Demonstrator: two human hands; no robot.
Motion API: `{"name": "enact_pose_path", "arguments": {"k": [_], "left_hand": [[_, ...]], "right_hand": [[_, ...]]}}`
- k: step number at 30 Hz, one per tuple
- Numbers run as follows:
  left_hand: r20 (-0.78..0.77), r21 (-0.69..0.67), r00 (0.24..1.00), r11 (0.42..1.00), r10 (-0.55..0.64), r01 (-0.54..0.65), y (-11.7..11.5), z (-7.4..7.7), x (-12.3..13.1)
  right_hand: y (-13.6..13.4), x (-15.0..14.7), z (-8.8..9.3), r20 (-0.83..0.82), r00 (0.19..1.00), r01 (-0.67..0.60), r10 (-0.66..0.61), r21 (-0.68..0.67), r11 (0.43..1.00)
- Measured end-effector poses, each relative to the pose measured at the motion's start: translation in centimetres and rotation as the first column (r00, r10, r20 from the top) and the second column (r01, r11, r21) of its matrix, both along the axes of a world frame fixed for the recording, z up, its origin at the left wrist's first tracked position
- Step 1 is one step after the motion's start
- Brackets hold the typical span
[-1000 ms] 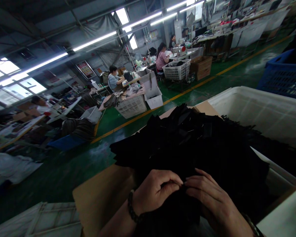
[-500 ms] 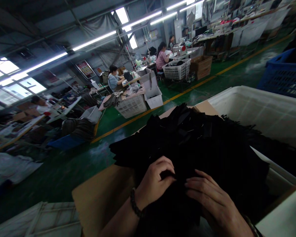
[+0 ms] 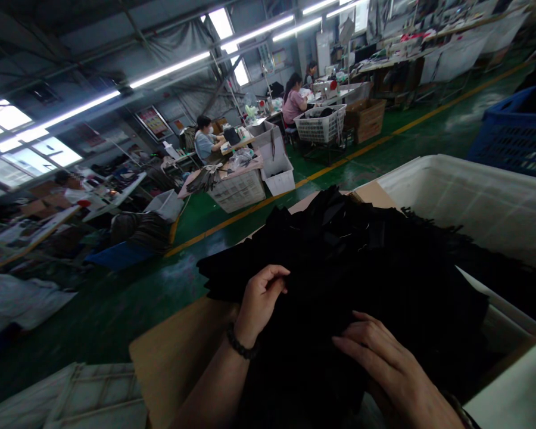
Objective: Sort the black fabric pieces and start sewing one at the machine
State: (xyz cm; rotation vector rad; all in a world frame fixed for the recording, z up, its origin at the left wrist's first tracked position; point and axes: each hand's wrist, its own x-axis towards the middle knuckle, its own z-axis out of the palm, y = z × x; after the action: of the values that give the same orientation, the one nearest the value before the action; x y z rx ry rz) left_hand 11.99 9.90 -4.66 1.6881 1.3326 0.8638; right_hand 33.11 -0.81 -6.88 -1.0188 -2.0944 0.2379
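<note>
A large heap of black cloth pieces (image 3: 411, 274) fills the space before me, with layered edges sticking out at its left side. My left hand (image 3: 259, 301), wearing a dark beaded bracelet, is closed in a pinch on the black cloth at the near left of the heap. Dark fabric makes the gripped edge hard to see. Lying on the cloth to the right, my right hand (image 3: 386, 357) has its fingers stretched out, and its underside is hidden. Under the heap, a cardboard box (image 3: 178, 351) shows its flap at the left.
A white bin (image 3: 469, 179) holding dark cloth stands at the right, with a blue crate (image 3: 513, 131) beyond. Crate-like white plastic (image 3: 102, 393) sits at lower left. Across the green floor (image 3: 205, 262), several people work at sewing tables near a white basket (image 3: 319, 125).
My left hand has moved up and left over the cloth, away from my right hand. The right hand stays in nearly the same place, its fingers shifted slightly.
</note>
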Motion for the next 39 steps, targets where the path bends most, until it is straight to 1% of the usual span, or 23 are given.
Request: {"name": "enact_pose_path", "arguments": {"k": [2, 4, 6, 8, 9, 10, 12, 14, 16, 19, 21, 22, 23, 24, 26, 28, 29, 30, 32, 33, 34, 36, 39], "left_hand": [[0.018, 0.016, 0.998, 0.998, -0.065, 0.064, -0.2, 0.5, 0.0], [0.051, -0.001, 0.991, 0.993, -0.122, 0.122, -0.4, 0.8, 0.0], [0.102, -0.067, 0.983, 0.985, -0.151, 0.158, -0.6, 0.8, 0.2], [0.124, -0.135, 0.977, 0.972, -0.176, 0.192, -0.8, 0.5, 0.4], [0.093, -0.151, 0.978, 0.968, -0.185, 0.198, -0.9, 0.2, 0.5], [0.026, -0.148, 0.98, 0.969, -0.197, 0.198, -1.0, -0.2, 0.6], [-0.195, -0.093, 0.954, 0.973, -0.228, 0.213, -1.1, -1.2, 0.6], [-0.416, -0.034, 0.863, 0.953, -0.288, 0.301, -1.3, -2.5, 0.3], [-0.568, -0.012, 0.738, 0.901, -0.364, 0.434, -1.4, -3.9, -0.2], [-0.717, -0.013, 0.569, 0.824, -0.402, 0.566, -1.2, -5.8, -0.7], [-0.764, 0.001, 0.518, 0.802, -0.386, 0.598, -1.0, -6.7, -0.9], [-0.766, 0.022, 0.522, 0.796, -0.375, 0.605, -0.9, -7.1, -0.8], [-0.752, 0.057, 0.549, 0.794, -0.365, 0.606, -0.8, -7.3, -0.8], [-0.718, 0.1, 0.596, 0.795, -0.359, 0.599, -0.8, -7.3, -0.7], [-0.578, 0.181, 0.735, 0.823, -0.354, 0.538, -0.6, -7.0, -0.4], [-0.377, 0.227, 0.878, 0.89, -0.294, 0.396, -0.6, -6.2, 0.0], [-0.289, 0.232, 0.928, 0.923, -0.235, 0.306, -0.6, -5.6, 0.2], [-0.224, 0.231, 0.959, 0.947, -0.171, 0.223, -0.7, -4.9, 0.3], [-0.179, 0.245, 0.982, 0.963, -0.067, 0.11, -1.0, -3.5, 0.5], [-0.185, 0.259, 0.981, 0.96, -0.055, 0.102, -1.3, -2.8, 0.6], [-0.193, 0.274, 0.978, 0.953, -0.075, 0.128, -1.7, -2.1, 0.7], [-0.195, 0.302, 0.964, 0.923, -0.184, 0.237, -2.5, -0.9, 0.8], [-0.193, 0.321, 0.893, 0.833, -0.408, 0.45, -3.9, 0.1, 1.1]], "right_hand": [[0.1, 0.0, 0.1, -0.014, 0.999, -0.03, 0.03, 0.012, 0.999], [0.3, -0.1, 0.2, -0.023, 0.999, -0.032, 0.033, 0.02, 0.999], [0.4, -0.2, 0.2, -0.019, 0.999, -0.034, 0.034, 0.011, 0.999], [0.4, -0.2, 0.2, -0.01, 0.999, -0.036, 0.036, 0.012, 0.999], [0.3, -0.1, 0.1, -0.006, 0.999, -0.034, 0.034, 0.02, 0.999], [0.3, -0.1, 0.1, -0.002, 0.999, -0.034, 0.034, 0.028, 0.999], [0.2, 0.0, -0.1, 0.005, 0.999, -0.037, 0.037, 0.039, 0.999], [0.2, 0.1, -0.2, 0.022, 0.998, -0.067, 0.066, 0.028, 0.997], [0.2, 0.2, -0.3, 0.04, 0.994, -0.106, 0.106, 0.008, 0.994], [0.3, 0.3, -0.2, 0.042, 0.99, -0.132, 0.132, -0.009, 0.991], [0.3, 0.4, -0.1, 0.032, 0.991, -0.129, 0.129, -0.008, 0.992], [0.2, 0.4, 0.0, 0.026, 0.992, -0.125, 0.125, -0.007, 0.992], [0.2, 0.4, 0.1, 0.019, 0.993, -0.119, 0.119, -0.007, 0.993], [0.2, 0.4, 0.2, 0.015, 0.994, -0.11, 0.11, -0.009, 0.994], [0.2, 0.4, 0.3, 0.015, 0.994, -0.104, 0.104, -0.012, 0.995], [0.3, 0.5, 0.4, 0.017, 0.994, -0.104, 0.104, -0.003, 0.995], [0.4, 0.5, 0.4, 0.02, 0.994, -0.104, 0.104, 0.001, 0.995], [0.4, 0.6, 0.4, 0.023, 0.995, -0.101, 0.101, 0.006, 0.995], [0.4, 0.7, 0.4, 0.028, 0.995, -0.097, 0.096, 0.024, 0.995], [0.3, 0.8, 0.4, 0.028, 0.996, -0.091, 0.09, 0.038, 0.995], [0.3, 0.8, 0.4, 0.025, 0.997, -0.076, 0.075, 0.048, 0.996], [0.2, 0.8, 0.4, 0.006, 1.0, -0.017, 0.017, 0.06, 0.998], [0.0, 0.6, 0.5, -0.006, 0.998, 0.06, -0.06, 0.047, 0.997]]}}
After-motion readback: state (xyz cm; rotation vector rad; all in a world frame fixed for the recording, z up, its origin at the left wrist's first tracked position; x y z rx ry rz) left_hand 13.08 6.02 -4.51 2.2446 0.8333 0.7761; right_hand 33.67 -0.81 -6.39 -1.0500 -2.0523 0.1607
